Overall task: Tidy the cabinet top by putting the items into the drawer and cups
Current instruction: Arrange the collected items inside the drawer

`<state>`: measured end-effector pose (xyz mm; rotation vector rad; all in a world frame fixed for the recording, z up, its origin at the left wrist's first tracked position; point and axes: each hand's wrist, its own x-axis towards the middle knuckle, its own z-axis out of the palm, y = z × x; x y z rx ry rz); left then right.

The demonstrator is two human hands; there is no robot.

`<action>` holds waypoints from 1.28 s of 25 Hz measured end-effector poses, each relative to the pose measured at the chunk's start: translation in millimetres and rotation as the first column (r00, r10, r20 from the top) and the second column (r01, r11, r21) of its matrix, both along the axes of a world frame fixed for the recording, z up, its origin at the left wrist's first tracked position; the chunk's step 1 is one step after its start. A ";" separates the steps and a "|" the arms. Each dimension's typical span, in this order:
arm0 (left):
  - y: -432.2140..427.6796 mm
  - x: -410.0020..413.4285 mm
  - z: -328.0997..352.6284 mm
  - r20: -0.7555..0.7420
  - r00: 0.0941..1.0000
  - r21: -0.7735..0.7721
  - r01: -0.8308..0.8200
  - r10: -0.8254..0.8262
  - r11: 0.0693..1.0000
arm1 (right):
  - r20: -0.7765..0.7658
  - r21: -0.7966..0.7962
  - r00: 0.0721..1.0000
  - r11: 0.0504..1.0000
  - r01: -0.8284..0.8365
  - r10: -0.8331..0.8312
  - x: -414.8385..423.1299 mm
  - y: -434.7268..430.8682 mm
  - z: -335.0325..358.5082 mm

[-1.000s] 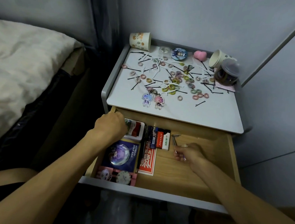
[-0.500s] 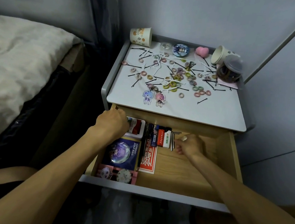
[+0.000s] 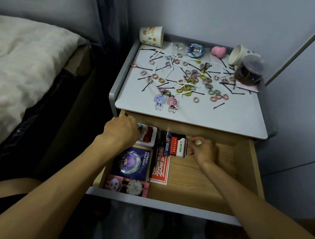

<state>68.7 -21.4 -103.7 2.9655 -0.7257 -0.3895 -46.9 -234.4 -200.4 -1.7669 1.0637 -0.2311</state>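
1. Nearest you, the open drawer already has a pink card, a purple badge card and a red card packed along its left side. The right side is bare wood, so treat that as your free space.
2. Mid-drawer, your right hand has its fingers curled and pinched on a thin metal piece, which sits just beside the row of small packs. Lay the piece flat and parallel to that row, tight against it. Let go only once it rests on the wood, so it cannot roll or skew.
3. At the far left of the drawer, your left hand is knuckles-up over a white-and-red box. Its fingertips are hidden, so I cannot tell whether it holds anything. If it is only steadying the box, keep the pressure light so the box stays square.
4. Beyond the drawer, the cabinet top holds nearly all the remaining work:
   - two keychains near the front
   - scattered hair ties and bobby pins
   - a round badge and a pink heart further back
5. Farthest off are the left cup, the right cup, which lies tipped on its side, and a jar. Stand the tipped cup up before you drop small items in.
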 end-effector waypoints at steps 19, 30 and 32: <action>-0.8 -6.3 7.3 0.002 1.000 0.057 0.018 -0.018 0.998 | 0.061 0.320 0.998 0.947 -0.015 -0.004 -37.9 -25.9 18.7; -3.5 -7.7 10.4 0.001 1.000 0.094 0.027 -0.027 0.995 | -0.573 -0.417 0.755 0.679 -0.604 0.319 -56.0 -28.1 15.0; -3.4 -8.0 10.5 0.000 1.000 0.090 0.026 -0.026 0.996 | -0.517 -0.404 0.795 0.729 -0.553 0.317 -48.6 -21.2 15.4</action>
